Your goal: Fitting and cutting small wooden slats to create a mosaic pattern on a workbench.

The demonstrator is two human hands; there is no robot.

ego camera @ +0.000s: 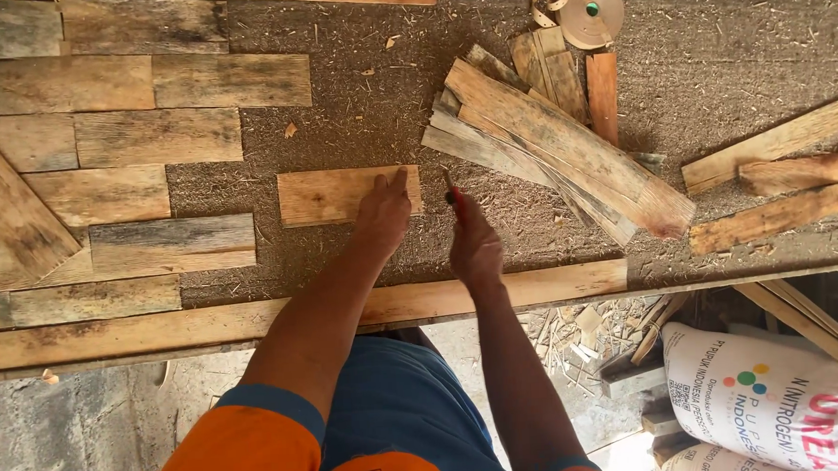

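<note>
Several weathered planks [113, 136] lie in staggered rows at far left of the worktop [366, 106], edges touching, with one short plank [12, 201] set diagonally across them. Surface of the worktop is rough, strewn with sawdust and chips. A long pale board [253, 320] runs along the near edge.

Near centre: a short pale wood piece [328, 195] lies flat, apart from the rows. Left hand [383, 213] rests on its right end, fingers extended and pressing down on the wood, not curled around it.

Just beside, to the right: right hand [474, 242] is closed around a thin tool with a red part [451, 192]; only its tip shows above the fist, kind cannot be told. Tool tip sits near the right end of the wood piece, contact not clear.

Further right: a loose stack of long boards [556, 145] lies slanted, with a reddish strip [602, 84] upright beside it. A roll of tan tape [590, 9] sits at the top edge. At far right, three more boards [775, 182] lie slanted. Below the worktop edge, a white printed sack [765, 390] and wood offcuts [584, 337] on the floor.
</note>
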